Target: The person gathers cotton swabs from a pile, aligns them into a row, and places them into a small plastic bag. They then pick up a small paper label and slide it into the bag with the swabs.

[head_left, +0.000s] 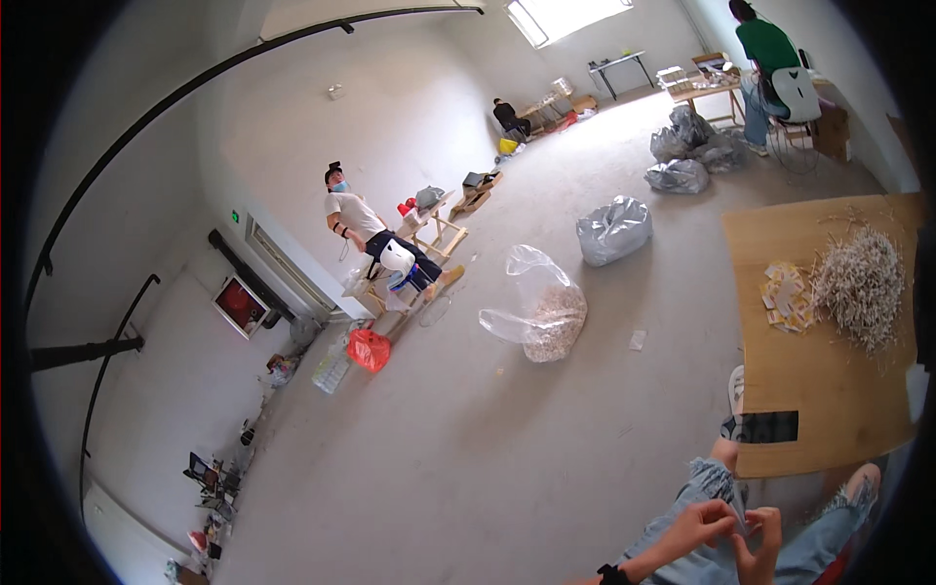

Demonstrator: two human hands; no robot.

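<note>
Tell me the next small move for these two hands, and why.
Perhaps ease the small translucent piece, possibly a plastic bag, open: the left hand and right hand appear to pinch it, while thin white sticks, apparently cotton swabs, lie heaped on the table.

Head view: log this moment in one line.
left hand + right hand: pinching small pale item | brown table: white stick pile beside yellow-white packets

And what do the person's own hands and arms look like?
The bare left hand and bare right hand wear no gloves. A dark black band circles the left wrist; I can't tell if it's a watch. No sleeve shows on the left forearm. The right forearm is out of view.
</note>
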